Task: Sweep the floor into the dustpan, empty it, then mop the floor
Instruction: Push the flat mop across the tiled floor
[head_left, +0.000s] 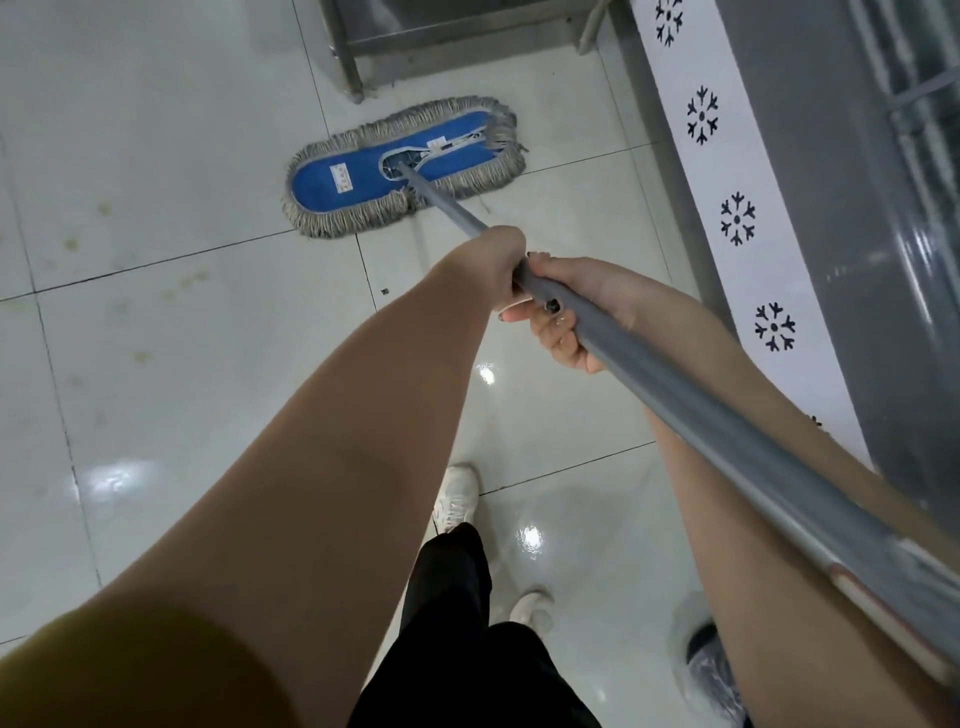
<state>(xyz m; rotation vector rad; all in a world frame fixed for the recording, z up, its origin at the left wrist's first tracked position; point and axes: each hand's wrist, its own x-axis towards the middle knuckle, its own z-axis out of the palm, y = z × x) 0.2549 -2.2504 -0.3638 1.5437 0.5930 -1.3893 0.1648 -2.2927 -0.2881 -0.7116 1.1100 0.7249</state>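
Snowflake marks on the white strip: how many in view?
5. Top snowflake, second, third and fourth run down the white strip; fifth only partly shows beside the mop handle. More may be hidden behind it.

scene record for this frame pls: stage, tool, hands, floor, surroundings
stage: mopping
tool: mop head, blue with grey fringe, flat on floor; grey handle
left hand: grips handle, nearer mop head
right hand: grips handle right behind it
floor: glossy pale tiles, yellowish stains at left
right side: grey unit, white snowflake strip
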